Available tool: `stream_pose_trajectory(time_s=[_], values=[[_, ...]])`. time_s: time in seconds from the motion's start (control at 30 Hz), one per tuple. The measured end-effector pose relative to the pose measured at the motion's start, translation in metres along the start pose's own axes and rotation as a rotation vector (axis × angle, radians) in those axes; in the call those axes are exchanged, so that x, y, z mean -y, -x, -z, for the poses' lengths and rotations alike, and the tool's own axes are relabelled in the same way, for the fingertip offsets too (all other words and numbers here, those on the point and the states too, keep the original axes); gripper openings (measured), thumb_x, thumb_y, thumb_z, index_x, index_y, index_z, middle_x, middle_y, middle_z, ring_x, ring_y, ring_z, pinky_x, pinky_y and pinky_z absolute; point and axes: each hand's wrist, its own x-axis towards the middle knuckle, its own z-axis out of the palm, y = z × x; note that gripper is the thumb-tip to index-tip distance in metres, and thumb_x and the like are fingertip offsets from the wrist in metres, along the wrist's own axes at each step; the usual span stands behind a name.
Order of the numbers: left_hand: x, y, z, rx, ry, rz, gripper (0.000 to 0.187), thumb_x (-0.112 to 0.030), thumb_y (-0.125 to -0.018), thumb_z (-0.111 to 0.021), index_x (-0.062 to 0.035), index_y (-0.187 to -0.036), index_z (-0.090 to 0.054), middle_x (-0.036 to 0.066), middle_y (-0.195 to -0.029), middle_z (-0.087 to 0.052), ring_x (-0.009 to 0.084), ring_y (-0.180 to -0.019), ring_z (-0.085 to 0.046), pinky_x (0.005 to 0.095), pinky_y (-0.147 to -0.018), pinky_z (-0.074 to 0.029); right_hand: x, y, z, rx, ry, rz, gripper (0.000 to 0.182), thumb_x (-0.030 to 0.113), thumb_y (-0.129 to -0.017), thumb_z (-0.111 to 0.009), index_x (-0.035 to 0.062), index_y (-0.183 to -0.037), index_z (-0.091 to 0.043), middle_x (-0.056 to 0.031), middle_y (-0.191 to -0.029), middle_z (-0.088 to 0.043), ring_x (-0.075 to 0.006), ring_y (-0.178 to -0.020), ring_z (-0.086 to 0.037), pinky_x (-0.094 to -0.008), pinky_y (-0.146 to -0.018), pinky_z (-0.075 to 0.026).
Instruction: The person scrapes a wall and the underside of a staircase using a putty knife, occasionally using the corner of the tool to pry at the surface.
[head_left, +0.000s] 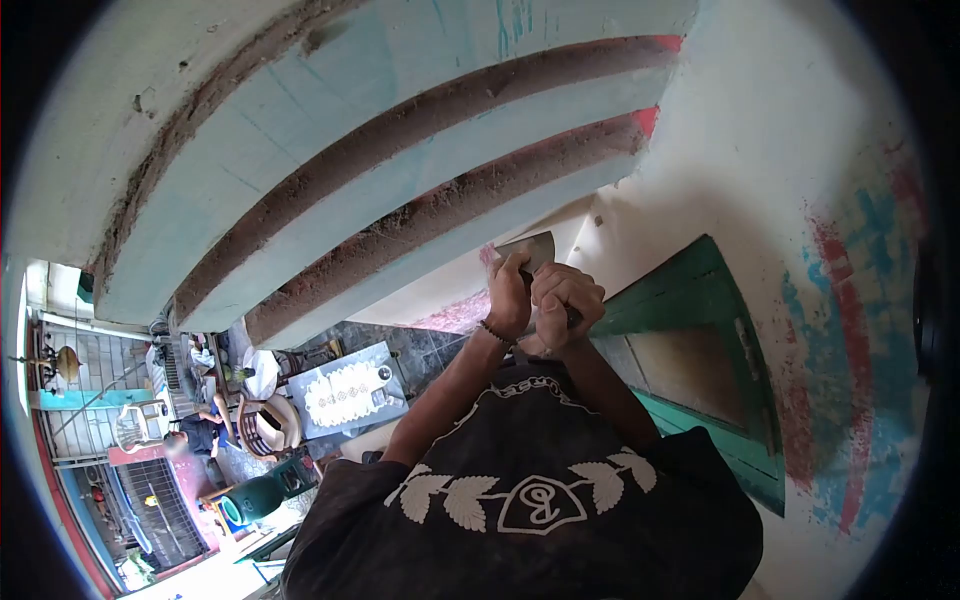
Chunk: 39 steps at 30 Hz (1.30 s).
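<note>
Head view: both hands raised together against a wall, gripping one tool.
Left hand [508, 295]: fingers curled around the scraper [533, 250], just behind its blade.
Right hand [565, 300]: fist wrapped tight on the handle, touching the left hand.
Scraper blade: flat on the wall [760, 130], directly above both hands.
Green shutter [700, 300]: just right of the hands.

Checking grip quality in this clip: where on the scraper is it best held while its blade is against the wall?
By the handle, probably from below: the scraper points its flat blade up at the wall, so only the handle end is free. Both the left hand and right hand wrap there.
</note>
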Motion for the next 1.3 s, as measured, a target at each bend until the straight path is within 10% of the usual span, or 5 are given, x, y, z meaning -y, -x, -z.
stream_pose_trajectory(time_s=[0.83,0.97,1.1,1.17,1.3], values=[[0.032,0.004,0.005,0.153,0.011,-0.016,0.035,-0.022,-0.07,-0.069,0.0019,-0.096,-0.064,0.016,-0.082,-0.066,0.0318,-0.075,-0.064,0.036,-0.071,-0.05,-0.01,0.006,-0.001,0.157,0.148,-0.072,0.021,0.001,-0.072,-0.051,0.0013,-0.055,-0.038,-0.0102,-0.052,-0.05,-0.0211,-0.044,-0.051,-0.0317,-0.045,-0.043],[0.003,0.007,0.014,-0.016,-0.117,-0.35,0.033,-0.019,-0.072,-0.067,0.0038,-0.096,-0.063,0.017,-0.082,-0.066,0.0322,-0.074,-0.063,0.0378,-0.073,-0.05,-0.004,-0.002,0.002,0.143,0.103,-0.037,0.02,0.003,-0.072,-0.051,0.0015,-0.055,-0.04,-0.0096,-0.052,-0.051,-0.0208,-0.043,-0.051,-0.0328,-0.045,-0.044],[-0.003,-0.004,0.01,0.137,0.946,0.545,0.018,-0.013,-0.081,-0.061,0.0004,-0.092,-0.063,0.012,-0.077,-0.063,0.0223,-0.069,-0.058,0.0343,-0.065,-0.048,0.002,0.0,0.002,0.082,0.039,0.028,0.02,0.005,-0.072,-0.05,0.0016,-0.056,-0.04,-0.0095,-0.051,-0.051,-0.0212,-0.043,-0.051,-0.0331,-0.045,-0.045],[-0.018,-0.004,0.011,0.052,0.435,0.197,0.013,-0.013,-0.083,-0.059,-0.0011,-0.085,-0.064,0.01,-0.071,-0.06,0.0192,-0.064,-0.055,0.0329,-0.062,-0.047,0.003,-0.003,0.007,0.106,0.03,-0.011,0.018,0.003,-0.071,-0.052,0.0015,-0.056,-0.041,-0.0097,-0.053,-0.051,-0.0222,-0.045,-0.052,-0.0319,-0.046,-0.045],[-0.036,-0.005,0.019,0.137,0.924,0.527,0.012,-0.012,-0.083,-0.058,-0.0019,-0.079,-0.064,0.008,-0.067,-0.06,0.019,-0.06,-0.054,0.0331,-0.06,-0.047,0.014,-0.008,0.004,0.121,0.061,0.004,0.02,0.005,-0.073,-0.051,0.0017,-0.056,-0.04,-0.0087,-0.048,-0.049,-0.0205,-0.042,-0.051,-0.0338,-0.045,-0.044]])
